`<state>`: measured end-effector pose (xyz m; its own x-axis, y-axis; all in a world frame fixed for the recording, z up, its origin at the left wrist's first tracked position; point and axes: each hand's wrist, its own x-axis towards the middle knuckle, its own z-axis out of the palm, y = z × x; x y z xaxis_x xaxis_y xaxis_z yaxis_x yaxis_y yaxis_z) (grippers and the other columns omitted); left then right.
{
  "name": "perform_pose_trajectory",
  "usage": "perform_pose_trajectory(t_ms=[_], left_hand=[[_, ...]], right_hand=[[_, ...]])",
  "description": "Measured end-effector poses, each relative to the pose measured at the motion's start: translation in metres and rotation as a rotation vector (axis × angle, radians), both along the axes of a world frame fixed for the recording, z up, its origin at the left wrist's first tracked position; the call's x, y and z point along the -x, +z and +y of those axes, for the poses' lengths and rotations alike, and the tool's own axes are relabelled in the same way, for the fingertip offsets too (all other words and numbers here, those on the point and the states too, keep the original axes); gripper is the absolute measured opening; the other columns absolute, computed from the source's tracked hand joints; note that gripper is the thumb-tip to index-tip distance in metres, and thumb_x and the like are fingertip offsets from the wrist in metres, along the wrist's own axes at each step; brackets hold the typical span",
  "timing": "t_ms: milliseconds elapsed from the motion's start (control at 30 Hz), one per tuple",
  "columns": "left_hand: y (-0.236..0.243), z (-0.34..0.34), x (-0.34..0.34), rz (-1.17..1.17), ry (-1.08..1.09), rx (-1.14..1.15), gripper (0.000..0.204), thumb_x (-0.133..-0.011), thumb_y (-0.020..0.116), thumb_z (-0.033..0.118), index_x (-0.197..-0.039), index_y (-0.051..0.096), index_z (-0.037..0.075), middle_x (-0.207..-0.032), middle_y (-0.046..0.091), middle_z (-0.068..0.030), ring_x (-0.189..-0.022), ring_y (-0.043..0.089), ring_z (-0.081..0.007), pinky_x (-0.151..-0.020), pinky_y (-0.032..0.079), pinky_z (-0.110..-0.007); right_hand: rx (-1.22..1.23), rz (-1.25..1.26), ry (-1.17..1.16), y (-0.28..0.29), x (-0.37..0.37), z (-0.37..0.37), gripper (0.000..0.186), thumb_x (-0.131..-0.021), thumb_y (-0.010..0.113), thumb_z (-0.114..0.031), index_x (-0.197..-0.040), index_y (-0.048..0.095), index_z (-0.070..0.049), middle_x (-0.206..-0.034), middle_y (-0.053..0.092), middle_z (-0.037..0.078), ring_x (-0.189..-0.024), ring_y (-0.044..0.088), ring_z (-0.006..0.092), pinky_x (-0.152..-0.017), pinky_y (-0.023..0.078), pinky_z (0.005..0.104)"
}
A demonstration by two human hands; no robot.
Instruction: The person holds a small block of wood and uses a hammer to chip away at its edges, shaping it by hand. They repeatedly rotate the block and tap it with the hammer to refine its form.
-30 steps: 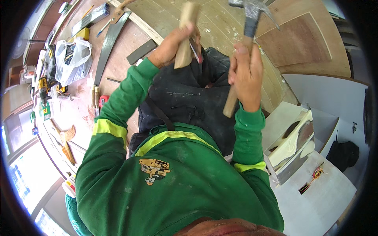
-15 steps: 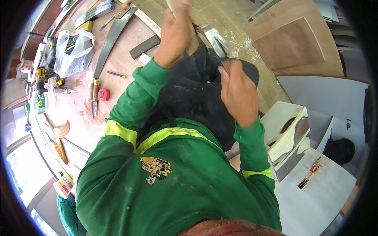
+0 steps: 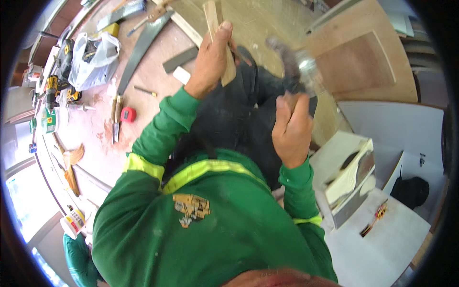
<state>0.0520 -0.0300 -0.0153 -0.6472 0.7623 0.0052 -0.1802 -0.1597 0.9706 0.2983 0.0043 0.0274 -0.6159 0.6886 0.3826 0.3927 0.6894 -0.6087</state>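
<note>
At upper centre the left hand (image 3: 210, 60) clamps a light, stiff wooden strip (image 3: 216, 33) mid-length, while the right hand (image 3: 290, 129) fists the top-heavy hammer (image 3: 291, 64) low on its handle.

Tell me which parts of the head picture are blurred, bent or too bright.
Head view: the hammer in the right hand is smeared by motion; the left hand and wood strip are sharper; the fisheye bends the saw; the lower-left rim is washed out.
</note>
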Motion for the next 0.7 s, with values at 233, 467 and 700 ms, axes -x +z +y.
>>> perform_pose_trajectory(t_ms=[233,467,700], left_hand=[[0.004,-0.030,-0.012,0.700,-0.536,-0.256,0.097,-0.061,0.107,0.033,-0.141,0.062,0.004,-0.117,0.067,-0.0066,-0.112,0.067,-0.0235,-0.096,0.054,-0.036],[-0.013,-0.024,-0.015,0.580,-0.755,-0.181,0.078,-0.060,0.107,0.028,-0.122,0.067,0.004,-0.117,0.072,-0.0071,-0.108,0.071,-0.0216,-0.093,0.057,-0.036],[-0.035,-0.002,-0.018,0.257,-0.939,-0.174,0.053,-0.074,0.100,0.020,-0.118,0.073,0.008,-0.120,0.071,-0.0046,-0.118,0.066,-0.0196,-0.106,0.052,-0.037]], right_hand=[[1.081,0.778,0.270,0.016,0.006,-0.007,0.057,-0.103,0.077,-0.041,-0.133,0.054,0.001,-0.080,0.059,0.003,-0.055,0.050,0.0059,-0.047,0.039,0.0221],[1.107,0.628,0.239,0.017,-0.003,-0.026,0.070,-0.093,0.090,-0.027,-0.143,0.051,0.003,-0.096,0.071,0.010,-0.062,0.057,0.0059,-0.050,0.043,0.0215],[1.070,0.586,0.041,0.014,0.002,-0.035,0.058,-0.094,0.086,-0.010,-0.140,0.052,0.002,-0.098,0.072,0.011,-0.064,0.059,0.0056,-0.049,0.044,0.0208]])
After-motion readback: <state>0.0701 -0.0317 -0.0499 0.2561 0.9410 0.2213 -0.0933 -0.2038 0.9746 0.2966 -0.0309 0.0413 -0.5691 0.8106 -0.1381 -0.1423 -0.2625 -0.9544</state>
